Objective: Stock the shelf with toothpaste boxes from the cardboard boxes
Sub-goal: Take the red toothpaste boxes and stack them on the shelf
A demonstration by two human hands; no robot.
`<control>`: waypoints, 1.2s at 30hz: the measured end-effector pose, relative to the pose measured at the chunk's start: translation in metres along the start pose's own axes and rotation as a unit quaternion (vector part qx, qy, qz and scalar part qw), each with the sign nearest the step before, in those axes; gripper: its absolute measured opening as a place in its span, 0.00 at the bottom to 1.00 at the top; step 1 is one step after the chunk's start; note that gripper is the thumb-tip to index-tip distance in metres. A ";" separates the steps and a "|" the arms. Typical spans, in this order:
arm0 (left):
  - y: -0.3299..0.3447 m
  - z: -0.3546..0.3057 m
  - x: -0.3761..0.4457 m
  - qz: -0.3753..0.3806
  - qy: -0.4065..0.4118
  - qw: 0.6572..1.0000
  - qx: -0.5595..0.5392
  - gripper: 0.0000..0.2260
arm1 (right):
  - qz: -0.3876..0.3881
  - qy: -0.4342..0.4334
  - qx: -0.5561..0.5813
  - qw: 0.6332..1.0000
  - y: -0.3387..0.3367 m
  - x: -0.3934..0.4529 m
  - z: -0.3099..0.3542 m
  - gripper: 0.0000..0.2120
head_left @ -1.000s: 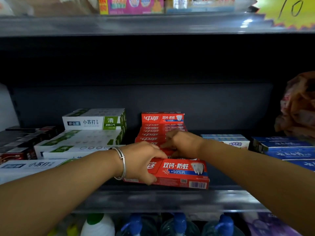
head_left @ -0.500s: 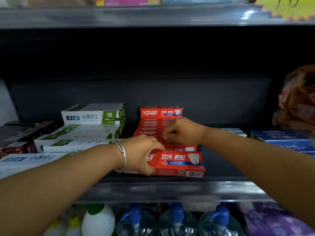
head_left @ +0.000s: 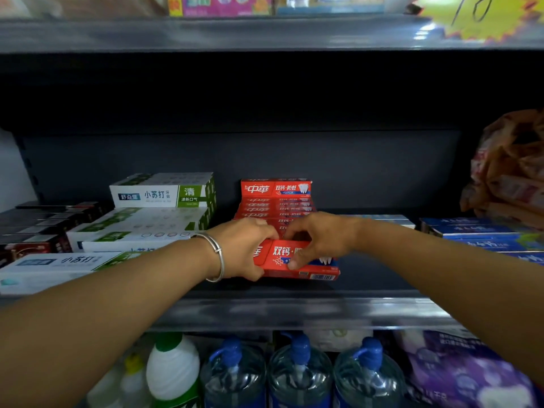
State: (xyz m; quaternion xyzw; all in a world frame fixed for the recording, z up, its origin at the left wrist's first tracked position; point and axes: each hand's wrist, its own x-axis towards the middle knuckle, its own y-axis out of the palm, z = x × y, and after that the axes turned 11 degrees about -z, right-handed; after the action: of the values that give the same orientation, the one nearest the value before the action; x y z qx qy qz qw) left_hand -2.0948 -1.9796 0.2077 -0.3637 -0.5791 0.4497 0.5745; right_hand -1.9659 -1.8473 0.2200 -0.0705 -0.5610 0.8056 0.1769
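Head view is showing the left hand (head_left: 245, 248) and right hand (head_left: 319, 240) gripping a red toothpaste box (head_left: 294, 260) at frame centre, apparently fronting an already stacked red row (head_left: 275, 201), with shelf (head_left: 294, 312) space remaining rightward.

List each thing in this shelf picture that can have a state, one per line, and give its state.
Front red toothpaste box: lying flat at the shelf front, gripped at both ends.
Left hand: grips the box's left end.
Right hand: fingers curled over the box's top.
Red stack: stepped pile behind, top box facing out.
White and green boxes: stacked, closed.
Water bottles: upright, capped, on the lower shelf.
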 end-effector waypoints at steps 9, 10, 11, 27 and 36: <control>0.019 -0.007 -0.014 -0.069 0.070 0.994 0.046 0.13 | -0.175 -0.101 -0.106 0.974 0.043 0.002 -0.020 0.20; 0.021 -0.008 -0.017 -0.062 0.071 0.995 0.030 0.12 | -0.204 -0.112 -0.120 0.965 0.048 0.004 -0.024 0.20; 0.023 -0.008 -0.020 -0.053 0.069 0.996 0.017 0.12 | -0.229 -0.121 -0.135 0.956 0.052 0.006 -0.026 0.20; 0.042 -0.009 -0.029 -0.034 0.025 0.997 -0.061 0.12 | -0.256 -0.108 -0.089 0.956 0.065 0.013 -0.030 0.15; 0.039 -0.017 -0.032 -0.037 0.014 0.998 -0.052 0.12 | -0.275 -0.097 -0.084 0.953 0.073 0.022 -0.036 0.17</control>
State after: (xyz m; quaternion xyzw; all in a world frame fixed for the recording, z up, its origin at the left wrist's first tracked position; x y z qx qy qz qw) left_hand -2.0795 -1.9953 0.1593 -0.3776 -0.6068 0.3919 0.5794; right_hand -1.9907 -1.8304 0.1408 0.1507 -0.6387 0.6785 0.3301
